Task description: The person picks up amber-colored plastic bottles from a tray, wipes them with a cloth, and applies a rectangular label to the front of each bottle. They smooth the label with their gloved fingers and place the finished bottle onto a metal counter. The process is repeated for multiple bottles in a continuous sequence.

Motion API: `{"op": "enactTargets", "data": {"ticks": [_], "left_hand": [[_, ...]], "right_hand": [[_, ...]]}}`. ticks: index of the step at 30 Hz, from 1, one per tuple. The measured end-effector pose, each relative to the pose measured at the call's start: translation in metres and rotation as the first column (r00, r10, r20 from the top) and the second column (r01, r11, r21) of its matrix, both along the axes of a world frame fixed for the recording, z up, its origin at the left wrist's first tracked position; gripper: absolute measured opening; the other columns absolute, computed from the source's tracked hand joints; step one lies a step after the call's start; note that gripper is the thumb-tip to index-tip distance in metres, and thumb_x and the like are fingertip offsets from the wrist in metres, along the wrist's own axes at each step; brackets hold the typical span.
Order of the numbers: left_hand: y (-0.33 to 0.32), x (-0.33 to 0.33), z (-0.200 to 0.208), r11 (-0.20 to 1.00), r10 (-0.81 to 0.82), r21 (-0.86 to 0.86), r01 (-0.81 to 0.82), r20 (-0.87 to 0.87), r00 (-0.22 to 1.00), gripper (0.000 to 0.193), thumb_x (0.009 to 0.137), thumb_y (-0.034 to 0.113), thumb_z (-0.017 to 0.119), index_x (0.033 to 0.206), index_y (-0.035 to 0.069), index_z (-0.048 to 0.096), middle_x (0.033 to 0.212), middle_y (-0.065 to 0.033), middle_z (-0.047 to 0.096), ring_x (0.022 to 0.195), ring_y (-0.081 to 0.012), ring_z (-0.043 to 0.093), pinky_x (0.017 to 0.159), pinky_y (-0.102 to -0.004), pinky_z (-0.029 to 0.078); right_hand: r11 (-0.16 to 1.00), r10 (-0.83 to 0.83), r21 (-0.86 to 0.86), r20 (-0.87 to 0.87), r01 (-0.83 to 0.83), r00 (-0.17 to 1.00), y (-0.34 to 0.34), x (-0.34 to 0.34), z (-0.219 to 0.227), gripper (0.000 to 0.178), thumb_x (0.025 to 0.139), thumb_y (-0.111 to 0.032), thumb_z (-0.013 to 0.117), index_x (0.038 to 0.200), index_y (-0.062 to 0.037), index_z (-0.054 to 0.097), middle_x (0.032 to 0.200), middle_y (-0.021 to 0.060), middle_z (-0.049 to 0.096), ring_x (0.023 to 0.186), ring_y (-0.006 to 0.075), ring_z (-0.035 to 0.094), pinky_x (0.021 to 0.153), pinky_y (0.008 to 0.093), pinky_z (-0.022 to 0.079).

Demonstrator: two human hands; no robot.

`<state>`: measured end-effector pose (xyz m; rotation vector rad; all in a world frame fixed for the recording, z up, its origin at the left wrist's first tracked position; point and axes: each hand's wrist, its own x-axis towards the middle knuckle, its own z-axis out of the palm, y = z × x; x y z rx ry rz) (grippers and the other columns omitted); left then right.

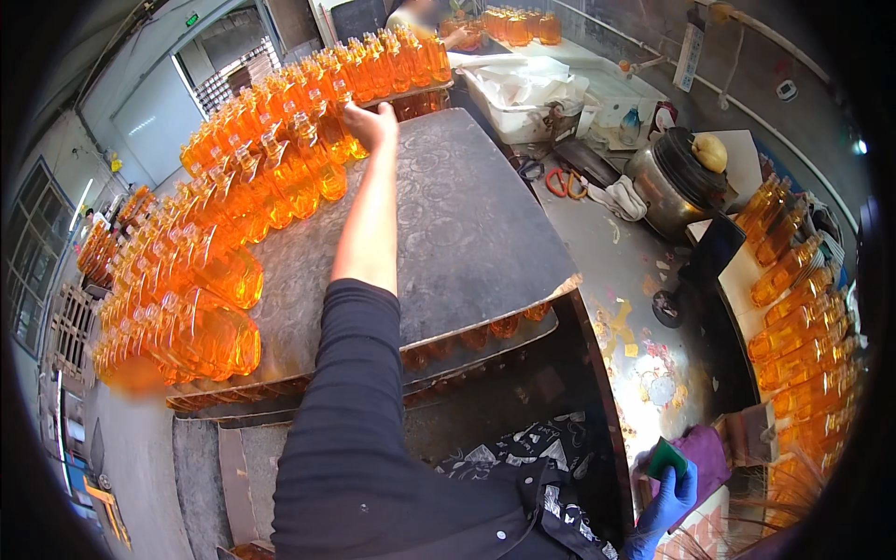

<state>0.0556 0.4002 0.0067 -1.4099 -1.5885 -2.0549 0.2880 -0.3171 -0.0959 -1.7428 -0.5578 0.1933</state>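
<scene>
My bare left hand [373,127] reaches far forward over a stacked dark board [448,205]. Its fingers are closed at the upper part of a bottle of orange liquid [356,149], at the end of a row; the hand partly hides that bottle. Many more clear bottles filled with orange liquid [299,187] stand upright in rows along the board's left side. At the lower right, my right hand [674,493] wears a blue glove and grips a flat green pad [666,458]. A purple cloth [702,467] lies right behind that hand.
To the right, a worktop [607,271] bears orange-handled scissors [566,184], a metal pot [681,173], a phone on a stand [717,245] and a white tub [523,103]. More orange bottles [793,327] line the right edge. Another person [420,17] is at the far end.
</scene>
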Motion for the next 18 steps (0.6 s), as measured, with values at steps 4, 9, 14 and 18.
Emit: {"op": "enactTargets", "data": {"ticks": [4, 9, 14, 18], "left_hand": [[0.032, 0.011, -0.014, 0.983, 0.138, -0.122, -0.134, 0.022, 0.99, 0.049, 0.071, 0.011, 0.064, 0.111, -0.007, 0.043, 0.109, -0.0252, 0.05, 0.106, -0.0399, 0.051, 0.096, -0.0465, 0.039], [0.094, 0.023, -0.025, 0.934, -0.33, -0.184, 0.307, -0.111, 0.937, 0.04, 0.072, 0.011, 0.06, 0.106, -0.005, 0.045, 0.099, -0.0215, 0.052, 0.097, -0.0355, 0.055, 0.089, -0.0472, 0.043], [0.124, 0.081, -0.079, 0.834, -0.505, -0.365, 0.413, -0.202, 0.839, 0.04, 0.074, 0.014, 0.061, 0.106, -0.004, 0.046, 0.099, -0.02, 0.052, 0.097, -0.0342, 0.056, 0.089, -0.0468, 0.044], [0.069, 0.165, -0.102, 0.698, -0.677, -0.46, 0.549, -0.173, 0.716, 0.039, 0.075, 0.016, 0.062, 0.107, -0.003, 0.047, 0.099, -0.0189, 0.053, 0.097, -0.0332, 0.056, 0.089, -0.0465, 0.045]], "right_hand": [[0.996, -0.086, -0.037, -0.027, 0.085, 0.996, -0.01, -0.003, 0.001, 0.012, 0.086, 0.004, 0.054, 0.095, 0.0024, 0.061, 0.091, 0.0023, 0.059, 0.085, 0.0111, 0.053, 0.079, 0.0231, 0.044], [0.966, -0.244, 0.036, -0.215, 0.257, 0.946, -0.017, -0.016, 0.003, 0.013, 0.082, 0.003, 0.065, 0.095, 0.0024, 0.066, 0.089, 0.0029, 0.063, 0.081, 0.0114, 0.058, 0.074, 0.0243, 0.048], [0.765, -0.069, 0.458, -0.642, 0.453, 0.764, -0.047, -0.026, 0.0, 0.018, 0.093, -0.021, 0.058, 0.097, -0.0035, 0.063, 0.085, 0.003, 0.063, 0.082, 0.017, 0.062, 0.077, 0.0303, 0.05], [0.614, -0.064, 0.493, -0.747, 0.616, 0.662, -0.12, -0.05, -0.02, 0.051, 0.098, -0.044, 0.043, 0.06, -0.0101, 0.046, 0.062, 0.0055, 0.051, 0.053, 0.0222, 0.052, 0.052, 0.0292, 0.044]]}}
